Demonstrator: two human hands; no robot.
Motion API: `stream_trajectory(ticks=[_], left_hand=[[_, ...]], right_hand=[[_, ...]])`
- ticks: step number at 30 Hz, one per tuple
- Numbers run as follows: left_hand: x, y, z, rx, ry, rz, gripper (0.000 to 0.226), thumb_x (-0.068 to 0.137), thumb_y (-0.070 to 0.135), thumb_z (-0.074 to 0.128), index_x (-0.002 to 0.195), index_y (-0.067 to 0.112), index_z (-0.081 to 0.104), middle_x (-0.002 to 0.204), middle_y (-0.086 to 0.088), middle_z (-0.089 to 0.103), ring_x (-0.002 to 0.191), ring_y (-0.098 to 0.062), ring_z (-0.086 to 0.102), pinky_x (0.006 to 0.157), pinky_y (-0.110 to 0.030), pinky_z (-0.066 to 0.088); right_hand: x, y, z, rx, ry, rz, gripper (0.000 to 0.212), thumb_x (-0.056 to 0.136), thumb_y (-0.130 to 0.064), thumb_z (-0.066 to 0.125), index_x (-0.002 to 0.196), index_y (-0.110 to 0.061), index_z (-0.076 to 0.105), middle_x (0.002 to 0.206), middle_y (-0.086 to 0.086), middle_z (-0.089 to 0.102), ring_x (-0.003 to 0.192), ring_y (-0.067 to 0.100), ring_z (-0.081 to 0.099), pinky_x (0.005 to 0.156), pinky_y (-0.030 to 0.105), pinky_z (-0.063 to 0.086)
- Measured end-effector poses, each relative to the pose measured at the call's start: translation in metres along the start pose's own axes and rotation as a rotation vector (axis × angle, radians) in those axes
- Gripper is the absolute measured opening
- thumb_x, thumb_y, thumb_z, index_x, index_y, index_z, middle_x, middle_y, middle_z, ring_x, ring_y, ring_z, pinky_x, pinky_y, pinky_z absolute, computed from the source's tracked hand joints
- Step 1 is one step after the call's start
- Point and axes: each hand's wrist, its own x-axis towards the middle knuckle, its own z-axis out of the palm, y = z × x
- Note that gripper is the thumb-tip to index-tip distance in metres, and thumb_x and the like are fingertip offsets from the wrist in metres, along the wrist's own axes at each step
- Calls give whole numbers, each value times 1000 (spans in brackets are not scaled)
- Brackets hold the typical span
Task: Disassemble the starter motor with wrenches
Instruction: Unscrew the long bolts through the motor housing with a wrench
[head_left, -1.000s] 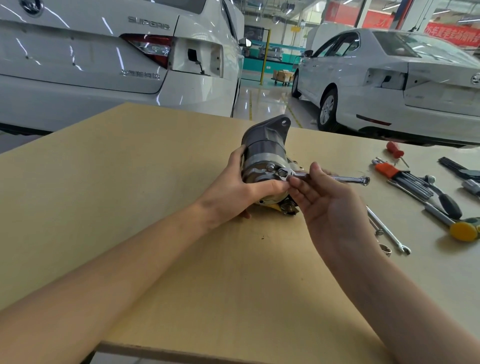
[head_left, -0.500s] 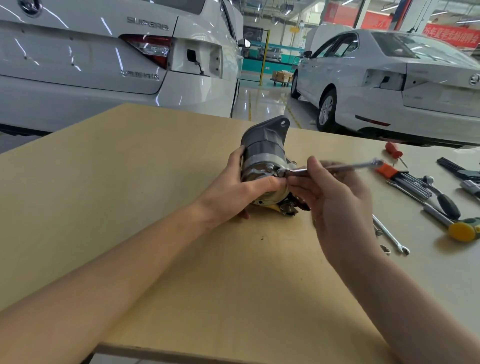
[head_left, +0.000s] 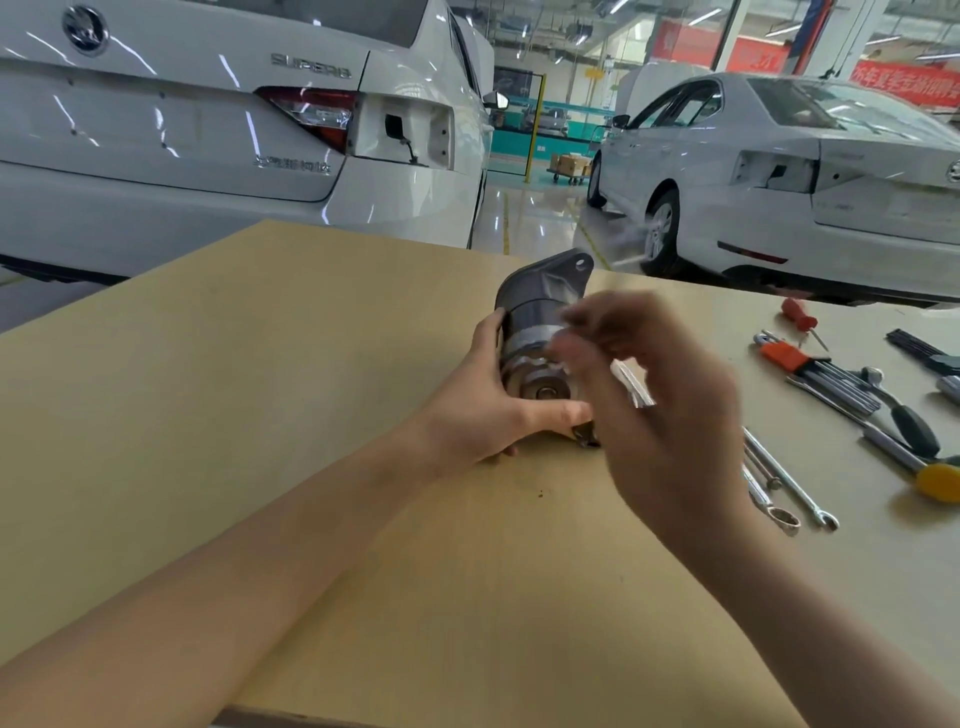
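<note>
Head view: right hand (head_left: 670, 415), blurred, swung up off the end-cap bolt since a second ago, wrench (head_left: 635, 387) apparently pinched within. Left hand (head_left: 498, 410) clasping starter motor (head_left: 540, 332) on table (head_left: 260, 364). Likely repositioning for another turn. Spare wrenches (head_left: 779, 483) right of motor.

Grey starter motor (head_left: 537, 332) lies on its side — wrench (head_left: 635, 387) blurred beside its near end.
</note>
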Motion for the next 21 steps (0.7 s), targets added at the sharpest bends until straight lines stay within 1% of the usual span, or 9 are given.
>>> stream_trajectory(ticks=[1,2,3,6,8,10,13,17,21], left_hand=[[0,-1,1,-31,1,1,108,70,21,86,151,25,16,112,-1,62,64,-4,63,46,-20,47],[1,0,3,-38,19,20,119,64,26,90,152,34,10,123,0,59,69,-4,65,47,-21,48],[3,0,3,-45,24,21,127,59,28,92,153,35,7,128,2,57,74,-3,66,47,-19,49],[-2,8,5,-90,42,59,137,41,41,89,153,30,10,126,6,58,79,0,66,47,-16,48],[-4,11,6,-108,56,56,137,33,49,86,149,32,15,118,12,60,80,2,68,46,-22,50],[-6,12,6,-121,64,56,134,38,51,93,147,34,17,113,14,61,83,2,68,46,-25,50],[-6,13,6,-132,69,40,122,48,52,83,149,35,16,114,13,60,89,-5,68,49,-29,53],[-8,15,5,-130,76,35,132,41,61,82,151,34,14,117,10,59,89,-9,69,52,-32,56],[-7,15,7,-136,91,54,131,43,62,82,152,29,16,116,9,61,90,-7,68,47,-28,52]], right_hand=[[-2,1,-2,127,86,140,9,90,-9,61,92,-17,58,78,-4,67,76,10,65,72,24,51],[-3,4,-5,262,158,283,10,92,-8,59,90,-16,55,78,0,70,74,12,67,70,24,53],[-3,6,-8,403,214,428,10,93,-7,58,88,-15,54,76,2,72,71,13,68,67,23,53],[0,16,-16,829,292,800,8,92,-6,56,85,-8,54,73,9,71,60,14,63,62,21,53],[1,21,-17,981,295,924,5,90,-6,56,85,-4,55,71,9,67,59,14,63,59,21,54],[1,23,-16,1023,295,970,4,86,-7,59,85,-4,57,68,7,65,57,13,64,57,21,54],[0,21,-16,1021,270,955,19,76,-12,64,90,-2,55,66,6,65,57,13,63,58,21,54],[-2,18,-12,1045,248,976,27,80,-10,64,103,-1,55,72,8,65,62,15,65,62,21,56],[-5,19,-11,1054,264,1021,15,88,-5,60,101,1,57,73,8,66,63,15,67,61,21,56]])
